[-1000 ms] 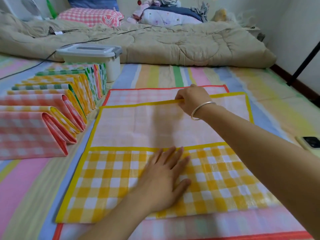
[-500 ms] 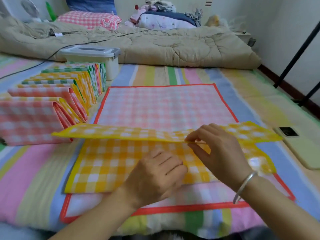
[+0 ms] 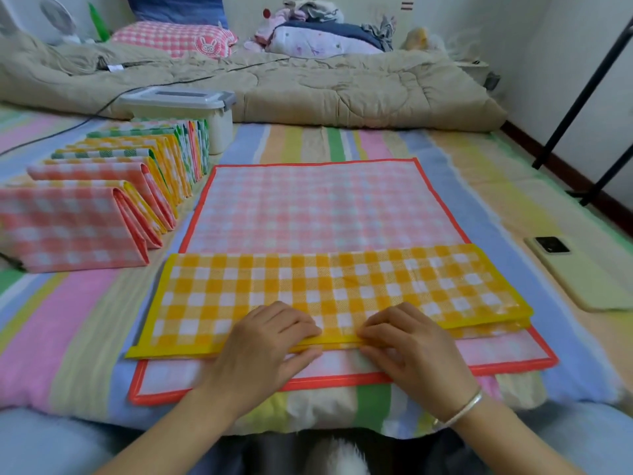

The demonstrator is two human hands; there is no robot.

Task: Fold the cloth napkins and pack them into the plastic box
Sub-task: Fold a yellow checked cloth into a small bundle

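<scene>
A yellow checked napkin (image 3: 342,286) lies folded into a long strip across the near part of a flat pink checked napkin (image 3: 325,207) with a red border. My left hand (image 3: 263,341) and my right hand (image 3: 407,341) both pinch the yellow napkin's near edge at its middle, fingers on top and thumbs under the hem. A row of several folded napkins (image 3: 102,190) stands on the left. Behind that row is the white plastic box (image 3: 191,108) with its lid on.
Everything lies on a striped blanket (image 3: 513,207). A phone (image 3: 582,272) rests at the right. A beige quilt (image 3: 308,87) with pillows runs along the back. Black stand legs (image 3: 582,108) slant at the far right, and a cable (image 3: 68,128) crosses at the left.
The yellow napkin's far flap has been brought down onto its near half, making a strip. My right hand came from the far edge to the near one, and both hands now pinch it.
</scene>
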